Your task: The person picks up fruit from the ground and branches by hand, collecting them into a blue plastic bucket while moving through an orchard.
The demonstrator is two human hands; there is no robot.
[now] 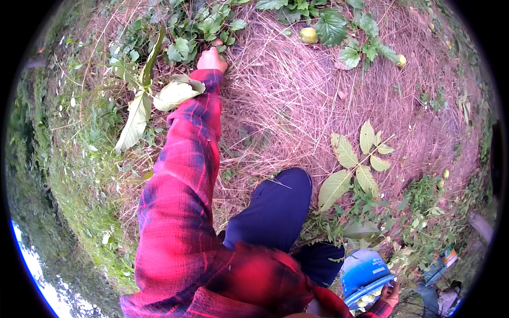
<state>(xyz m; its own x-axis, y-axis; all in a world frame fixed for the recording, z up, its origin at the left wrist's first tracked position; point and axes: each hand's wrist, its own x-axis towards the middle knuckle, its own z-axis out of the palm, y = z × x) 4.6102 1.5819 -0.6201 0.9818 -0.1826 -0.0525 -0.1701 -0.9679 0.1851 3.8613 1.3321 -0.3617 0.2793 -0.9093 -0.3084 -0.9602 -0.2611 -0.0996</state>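
My left hand reaches far forward to the edge of a patch of leafy green plants. Its fingers look curled in, and whatever they may hold is hidden among the leaves. By my right knee, my right hand grips the rim of a blue bucket, which is tilted. Pale yellowish pieces show in its mouth, too small to name. A yellow-green round fruit lies ahead to the right, beside broad leaves. A smaller one rests farther right.
Dry cut grass covers the ground. Large pale leaves hang beside my left forearm. A fallen leafy sprig lies right of my bent knee. Green weeds grow farther right. Part of a blue-and-orange object stands behind the bucket.
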